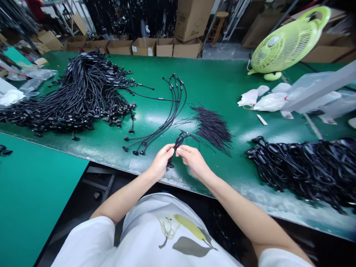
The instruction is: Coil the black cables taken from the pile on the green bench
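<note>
Between my two hands is a folded black cable (180, 139), looped above the fingers, with its connector end below. My left hand (163, 161) is closed around the bundle. My right hand (192, 158) pinches at the same spot, its fingertips touching the cable. Just beyond lie several loose black cables (175, 107), laid out lengthwise. A pile of thin black ties (213, 128) is spread to the right of them. On the left rests a large heap of unfolded cables (89, 89). At the right, many folded cable bundles (303, 167) lie in a row.
A green fan (286, 42) stands at the back right of the green table (222, 81). Plastic bags (314, 92) and white packets lie below it. Cardboard boxes (144, 46) line the far side. A second green surface (33, 185) is at the near left.
</note>
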Demonstrator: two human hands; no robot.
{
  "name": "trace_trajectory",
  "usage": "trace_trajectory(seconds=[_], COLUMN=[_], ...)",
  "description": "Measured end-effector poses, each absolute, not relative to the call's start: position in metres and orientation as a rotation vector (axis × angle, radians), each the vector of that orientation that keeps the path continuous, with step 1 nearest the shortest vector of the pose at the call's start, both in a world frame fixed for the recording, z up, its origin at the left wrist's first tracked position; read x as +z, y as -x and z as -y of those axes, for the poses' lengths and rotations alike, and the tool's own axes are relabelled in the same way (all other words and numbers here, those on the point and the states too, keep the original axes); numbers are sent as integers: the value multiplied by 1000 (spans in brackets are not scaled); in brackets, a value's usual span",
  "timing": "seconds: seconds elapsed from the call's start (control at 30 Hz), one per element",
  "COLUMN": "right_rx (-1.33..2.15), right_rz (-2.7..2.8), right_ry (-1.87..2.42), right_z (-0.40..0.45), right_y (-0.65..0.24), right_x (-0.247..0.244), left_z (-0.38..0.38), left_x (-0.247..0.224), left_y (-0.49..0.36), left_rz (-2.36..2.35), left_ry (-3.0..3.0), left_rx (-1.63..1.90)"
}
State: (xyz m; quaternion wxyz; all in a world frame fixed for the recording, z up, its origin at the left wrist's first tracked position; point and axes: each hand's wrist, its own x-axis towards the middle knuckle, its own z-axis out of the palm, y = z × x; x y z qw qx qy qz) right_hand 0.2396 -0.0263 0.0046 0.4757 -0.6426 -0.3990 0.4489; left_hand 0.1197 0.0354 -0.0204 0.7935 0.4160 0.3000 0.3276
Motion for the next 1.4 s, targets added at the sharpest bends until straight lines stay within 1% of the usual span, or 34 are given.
trace_trajectory(seconds=[0.1,0.17,0.2,0.27,0.37,0.43,0.5,0.57,0.63,0.7,0.8,0.87,0.9,0.97,1.0,1.07,1.13,1.2,1.27,1.33,1.4], right_rx=[1356,1442,1428,1204,607,304,130,72,180,391,634,653,635,607,619,748,1044,1402,1674,1784,1681], right_rz=[692,697,763,1040,1476,1650,1796,1906,1929,1847,1716,1692,1677,1611,1554,1380,1082,752,557,559,749], right_ry=[1353,1322,1344,1472,1637,1685,1683,1643,1593,1580,1652,1761,1812,1847,1820,1686,1476,1215,1016,997,1185], right_z=[38,46,49,55,62,67,71,74,73,71,65,62,61,60,60,59,59,60,62,65,70], right_y=[-234,-236,-238,-243,-246,-242,-235,-226,-220,-220,-228,-235,-237,-239,-238,-235,-230,-225,-222,-226,-235], right_x=[2,4,6,10,16,18,18,14,7,0,-7,-6,-5,-1,1,4,4,1,-4,-7,-8], left_z=[-46,-50,-50,-47,-37,-30,-27,-29,-32,-35,-34,-28,-24,-17,-14,-9,-5,-2,-1,-2,-4], left_x=[-17,-11,-8,0,8,8,4,0,0,6,14,14,10,0,-5,-14,-16,-12,-6,-3,-4], left_y=[-104,-93,-88,-79,-73,-74,-79,-85,-87,-84,-76,-73,-73,-74,-76,-79,-80,-80,-78,-78,-80], left_rz=[-538,-523,-514,-454,-347,-373,-496,-623,-680,-622,-457,-433,-475,-618,-678,-714,-689,-673,-615,-526,-508], left_ry=[-1197,-1419,-1515,-1637,-1677,-1671,-1588,-1390,-1160,-1088,-1371,-1585,-1642,-1619,-1548,-1412,-1396,-1495,-1572,-1562,-1433], left_rx=[676,633,614,559,416,344,353,382,421,472,444,361,373,508,567,559,503,547,571,494,440])
